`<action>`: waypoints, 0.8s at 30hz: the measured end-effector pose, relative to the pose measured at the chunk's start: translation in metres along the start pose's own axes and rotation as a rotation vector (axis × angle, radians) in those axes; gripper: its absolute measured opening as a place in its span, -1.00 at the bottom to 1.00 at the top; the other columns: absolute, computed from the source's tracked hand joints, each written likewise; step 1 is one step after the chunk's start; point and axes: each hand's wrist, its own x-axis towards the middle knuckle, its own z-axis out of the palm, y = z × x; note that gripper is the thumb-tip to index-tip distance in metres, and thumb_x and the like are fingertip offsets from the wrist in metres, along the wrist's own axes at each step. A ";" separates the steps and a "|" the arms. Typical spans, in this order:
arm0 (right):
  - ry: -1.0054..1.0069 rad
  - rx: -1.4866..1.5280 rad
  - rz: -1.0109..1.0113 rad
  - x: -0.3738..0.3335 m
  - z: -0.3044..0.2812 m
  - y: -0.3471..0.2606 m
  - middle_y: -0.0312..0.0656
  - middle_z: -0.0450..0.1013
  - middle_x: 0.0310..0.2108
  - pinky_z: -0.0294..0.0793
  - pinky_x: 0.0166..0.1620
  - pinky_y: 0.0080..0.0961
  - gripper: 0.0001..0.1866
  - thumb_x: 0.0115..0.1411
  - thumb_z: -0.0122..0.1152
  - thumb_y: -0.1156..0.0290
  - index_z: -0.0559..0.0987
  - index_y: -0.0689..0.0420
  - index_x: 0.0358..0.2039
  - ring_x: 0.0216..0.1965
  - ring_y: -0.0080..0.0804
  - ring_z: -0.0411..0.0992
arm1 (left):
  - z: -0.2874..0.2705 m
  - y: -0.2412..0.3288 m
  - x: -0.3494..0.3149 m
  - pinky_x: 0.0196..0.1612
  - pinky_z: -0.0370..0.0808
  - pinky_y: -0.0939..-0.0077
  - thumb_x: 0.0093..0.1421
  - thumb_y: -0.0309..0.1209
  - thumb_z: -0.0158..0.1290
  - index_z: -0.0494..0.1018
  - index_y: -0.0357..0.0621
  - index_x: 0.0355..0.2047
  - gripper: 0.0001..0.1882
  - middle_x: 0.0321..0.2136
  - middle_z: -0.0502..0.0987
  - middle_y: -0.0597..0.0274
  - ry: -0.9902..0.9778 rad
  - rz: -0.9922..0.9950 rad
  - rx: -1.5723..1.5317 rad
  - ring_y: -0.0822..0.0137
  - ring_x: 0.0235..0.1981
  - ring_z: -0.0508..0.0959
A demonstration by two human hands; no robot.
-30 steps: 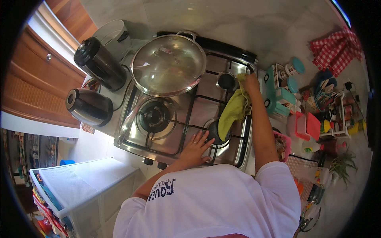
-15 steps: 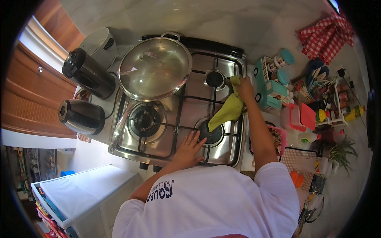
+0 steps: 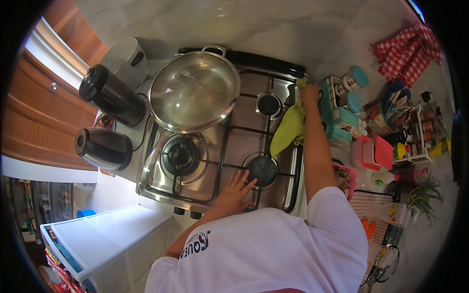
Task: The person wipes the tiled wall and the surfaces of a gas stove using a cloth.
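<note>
A green cloth point(image 3: 289, 128) hangs from my right hand point(image 3: 309, 94), whose fingers are closed on it at the far right corner of the gas stove point(image 3: 234, 157). The cloth drapes over the stove's right edge and grate. My left hand point(image 3: 236, 191) lies flat with fingers spread on the front of the stove, its fingertips beside the front right burner point(image 3: 263, 171). Behind that sits a smaller rear burner point(image 3: 269, 104). A large pan with a shiny lid point(image 3: 194, 90) covers the back left, and the front left burner point(image 3: 181, 155) is bare.
Left of the stove stand a dark thermos point(image 3: 113, 96), an electric kettle point(image 3: 103, 148) and a clear container point(image 3: 122, 61). To the right are a teal rack point(image 3: 333, 117) with jars, a pink container point(image 3: 367, 152) and a checked red cloth point(image 3: 408, 53). A white drawer unit point(image 3: 107, 239) stands at lower left.
My right hand has moved farther back along the stove's right edge, drawing the green cloth off the front right burner. My left hand stays in about the same place.
</note>
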 end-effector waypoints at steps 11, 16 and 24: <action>-0.099 -0.111 0.107 0.027 0.028 -0.005 -0.04 0.27 0.00 0.39 -0.04 -0.22 -0.62 0.02 0.17 0.35 0.49 0.26 -0.15 -0.06 -0.06 0.35 | -0.006 0.002 0.004 0.27 -0.06 0.11 0.04 -0.08 0.13 0.03 0.05 0.25 -0.18 0.27 -0.10 -0.08 -0.020 -0.021 0.017 -0.10 0.27 -0.05; 0.206 -0.184 0.089 0.042 0.048 0.020 -0.02 0.28 -0.02 0.42 -0.08 -0.21 -0.68 0.02 0.15 0.35 0.53 0.24 -0.22 -0.08 -0.05 0.37 | -0.007 0.001 0.007 0.27 -0.04 0.10 0.02 -0.07 0.14 0.03 0.03 0.25 -0.17 0.27 -0.11 -0.10 -0.049 0.013 0.027 -0.11 0.28 -0.05; -0.027 0.018 0.142 0.004 0.028 0.031 0.12 0.35 -0.06 0.38 -0.07 -0.21 -0.68 0.10 -0.04 0.41 0.51 0.36 -0.23 -0.13 0.01 0.38 | -0.004 0.004 0.003 0.26 -0.02 0.06 0.02 -0.10 0.14 0.03 0.00 0.24 -0.17 0.26 -0.10 -0.12 -0.018 0.022 0.028 -0.13 0.27 -0.06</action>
